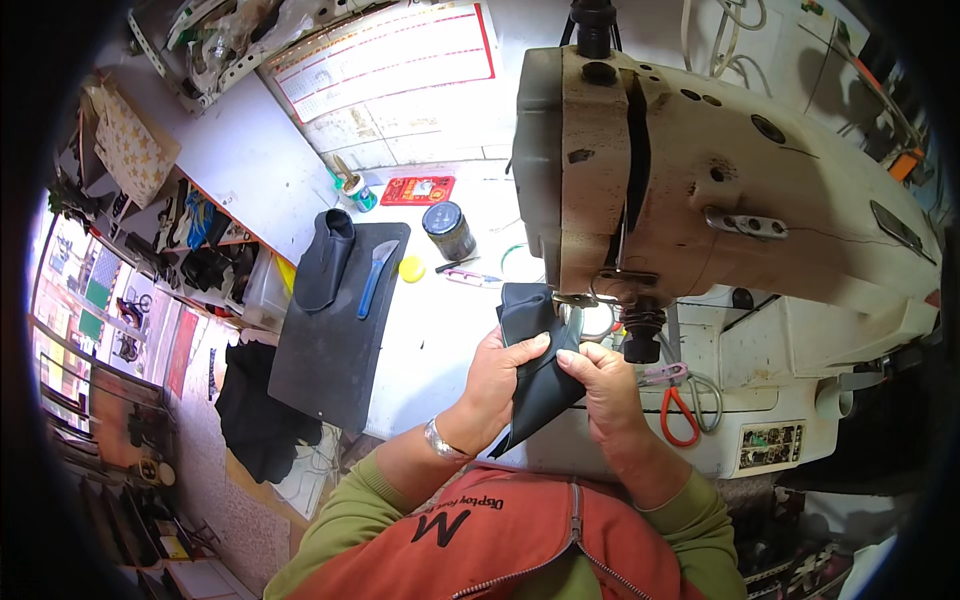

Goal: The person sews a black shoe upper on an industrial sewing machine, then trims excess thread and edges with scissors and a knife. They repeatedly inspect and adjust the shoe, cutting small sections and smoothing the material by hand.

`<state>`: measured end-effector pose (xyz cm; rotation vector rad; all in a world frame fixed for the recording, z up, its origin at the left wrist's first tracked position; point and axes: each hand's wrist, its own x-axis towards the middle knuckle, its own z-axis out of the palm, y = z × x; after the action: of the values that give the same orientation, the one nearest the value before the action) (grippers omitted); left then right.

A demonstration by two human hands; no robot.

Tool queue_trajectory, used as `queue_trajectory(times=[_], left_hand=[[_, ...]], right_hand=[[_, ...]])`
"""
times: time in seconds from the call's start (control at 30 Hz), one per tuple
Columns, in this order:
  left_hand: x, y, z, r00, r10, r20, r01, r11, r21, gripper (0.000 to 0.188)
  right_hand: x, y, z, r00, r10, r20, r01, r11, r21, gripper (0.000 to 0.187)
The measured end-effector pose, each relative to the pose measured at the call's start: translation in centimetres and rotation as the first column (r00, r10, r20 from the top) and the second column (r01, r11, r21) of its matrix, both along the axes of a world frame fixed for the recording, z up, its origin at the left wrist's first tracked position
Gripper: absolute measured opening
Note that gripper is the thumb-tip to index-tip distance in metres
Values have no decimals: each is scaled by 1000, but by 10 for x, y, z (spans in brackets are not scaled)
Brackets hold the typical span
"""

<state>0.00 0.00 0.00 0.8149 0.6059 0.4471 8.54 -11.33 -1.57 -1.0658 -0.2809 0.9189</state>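
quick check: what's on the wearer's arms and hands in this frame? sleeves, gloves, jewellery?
Both hands bare, no gloves. Left hand has a silver metal bracelet at the wrist. Right hand shows nothing worn. Both forearms come out of olive-green long sleeves, pushed up short of the wrists. Over them sits an orange zipped vest with dark lettering.

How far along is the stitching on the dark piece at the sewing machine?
Looks done: a similar dark piece lies on the black mat; whether it is stitched cannot be told. In hand: left hand and right hand hold the dark piece under the sewing machine head. How much of it remains unsewn cannot be told.
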Motion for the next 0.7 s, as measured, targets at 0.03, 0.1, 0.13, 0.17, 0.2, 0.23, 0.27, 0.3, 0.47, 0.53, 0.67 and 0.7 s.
queue_trajectory(times=[0.03,0.1,0.13,0.17,0.2,0.23,0.27,0.3,0.47,0.53,0.67,0.7], left_hand=[[0,-1,1,1000,0,-6,0,1000,-5,23],[-2,-2,4,999,3,-34,-3,1000,-12,22],[-4,-2,8,998,5,-56,-6,1000,-14,22],[-6,-2,9,997,7,-77,-8,1000,-15,22],[-6,-2,9,998,7,-63,-8,1000,-21,22],[-5,-1,8,999,7,-49,-8,1000,-26,22],[-5,0,8,999,7,-35,-8,999,-31,22],[-5,-1,8,1000,10,-28,-11,1000,-28,22],[0,1,6,1000,21,-8,-21,1000,-13,21],[3,4,5,1000,1,-29,-1,1000,21,20],[6,3,9,1000,0,-22,0,1000,29,19],[6,3,10,1000,-1,-25,1,1000,5,20]], right_hand=[[0,-2,3,1000,16,-5,-16,1000,14,14],[-3,-4,4,999,44,-14,-43,998,37,12],[-7,-5,4,998,55,-17,-54,998,45,13],[-10,-6,3,998,66,-20,-65,996,53,13],[-9,-6,2,995,85,-42,-84,996,44,17],[-6,-5,-1,993,104,-64,-102,994,36,23],[-3,-5,-3,989,122,-85,-120,992,28,30],[-1,-4,-5,987,131,-97,-130,991,14,30],[7,0,-8,974,152,-169,-155,988,-6,32],[8,2,-7,977,122,-173,-127,992,-16,32],[8,2,-6,984,84,-158,-91,995,-37,32],[8,2,-5,984,94,-151,-99,995,-30,31]])
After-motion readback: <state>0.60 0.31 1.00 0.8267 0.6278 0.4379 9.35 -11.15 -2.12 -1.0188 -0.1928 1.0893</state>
